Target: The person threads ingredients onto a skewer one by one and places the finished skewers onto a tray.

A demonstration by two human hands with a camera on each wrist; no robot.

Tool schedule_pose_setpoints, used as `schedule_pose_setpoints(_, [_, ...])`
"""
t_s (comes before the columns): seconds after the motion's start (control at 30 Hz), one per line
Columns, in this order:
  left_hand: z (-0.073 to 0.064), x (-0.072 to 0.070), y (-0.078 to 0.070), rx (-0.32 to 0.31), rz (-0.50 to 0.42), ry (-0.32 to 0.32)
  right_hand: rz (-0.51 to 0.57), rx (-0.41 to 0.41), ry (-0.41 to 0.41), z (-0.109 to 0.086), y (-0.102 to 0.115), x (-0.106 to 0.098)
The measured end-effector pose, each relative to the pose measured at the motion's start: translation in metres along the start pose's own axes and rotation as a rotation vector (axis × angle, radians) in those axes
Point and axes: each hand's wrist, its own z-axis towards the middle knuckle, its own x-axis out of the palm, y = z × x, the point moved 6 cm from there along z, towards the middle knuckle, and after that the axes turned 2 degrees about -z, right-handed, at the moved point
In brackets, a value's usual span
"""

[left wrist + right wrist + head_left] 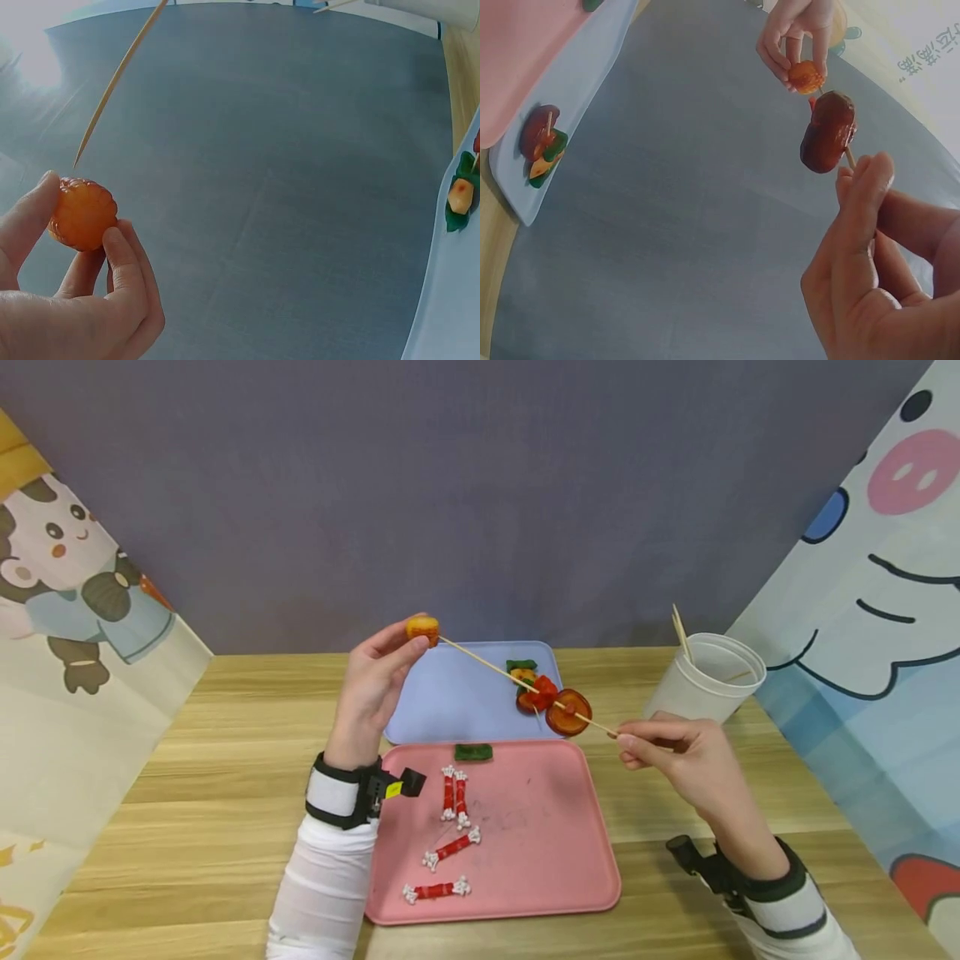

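My left hand (pixel 375 685) pinches a small round orange-yellow toy food piece (pixel 422 630) between thumb and fingers. A thin wooden skewer (pixel 480 658) slants from it down to my right hand (pixel 686 760), whose thumb and fingers pinch the other end. Threaded on the skewer near the right hand are a glossy brown-red round piece (pixel 829 131) and a bright red piece (pixel 542 692). In the left wrist view, the skewer's pointed tip (pixel 77 161) stands just over the orange piece's upper edge.
On a blue tray (pixel 442 693) lies another loaded skewer with green, yellow and brown pieces (pixel 522 673). The nearer pink tray (pixel 540 852) carries a green piece (pixel 473 752) and several red pieces with white ends (pixel 437 890). A white tub (pixel 701 681) with skewers (pixel 681 633) stands at the right.
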Motion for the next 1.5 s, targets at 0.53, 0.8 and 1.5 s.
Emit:
schedule_pose_setpoints(0.53, [-0.001, 0.005, 0.003, -0.001, 0.032, 0.038, -0.053, 0.031, 0.001, 0.002, -0.005, 0.002])
schedule_pose_setpoints(0.8, [-0.002, 0.009, 0.009, -0.005, 0.139, 0.096, -0.060, 0.031, 0.001, 0.001, -0.005, 0.003])
schedule_pose_setpoints(1.5, [-0.008, 0.031, 0.036, -0.104, 0.178, 0.128, -0.045, 0.011, 0.022, 0.002, -0.006, 0.006])
